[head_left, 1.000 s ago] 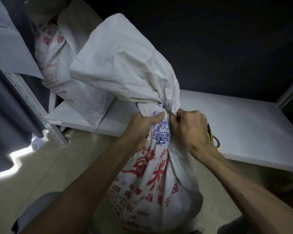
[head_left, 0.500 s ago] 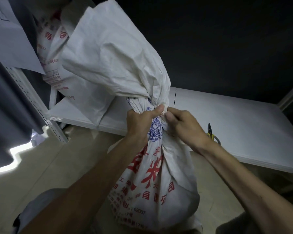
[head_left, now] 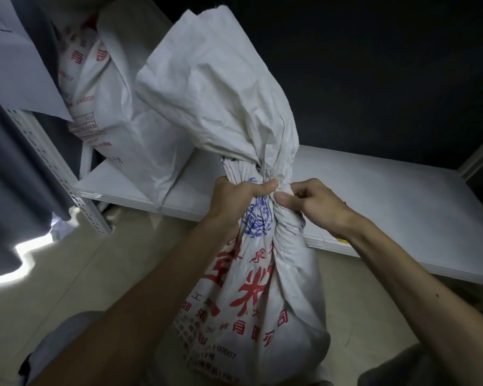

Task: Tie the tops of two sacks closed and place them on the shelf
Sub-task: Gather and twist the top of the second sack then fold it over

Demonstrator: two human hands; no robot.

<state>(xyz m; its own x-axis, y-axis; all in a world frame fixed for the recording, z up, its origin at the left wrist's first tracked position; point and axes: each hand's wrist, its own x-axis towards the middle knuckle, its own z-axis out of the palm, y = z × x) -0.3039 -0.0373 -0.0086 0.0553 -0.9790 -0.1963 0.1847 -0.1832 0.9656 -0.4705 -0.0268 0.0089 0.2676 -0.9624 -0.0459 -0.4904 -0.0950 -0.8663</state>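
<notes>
A white woven sack (head_left: 262, 296) with red and blue print stands upright in front of me, its loose top flaring above a gathered neck. My left hand (head_left: 234, 200) grips the neck from the left, thumb across the front. From the right, my right hand (head_left: 310, 201) pinches the bunched fabric at the same spot; any tie there is hidden. A second printed sack (head_left: 115, 107) leans on the white shelf (head_left: 388, 196) at the far left.
The shelf board runs from left to right behind the sack, with a perforated white upright (head_left: 64, 174) at its left end. Dark fabric (head_left: 9, 190) hangs at the left. A yellow tool handle (head_left: 342, 240) peeks out beside my right wrist. Pale floor lies below.
The sack's neck has risen and my hands with it. My right hand shifted from a full fist on the neck to a fingertip pinch; the scissors are now mostly hidden behind my wrist.
</notes>
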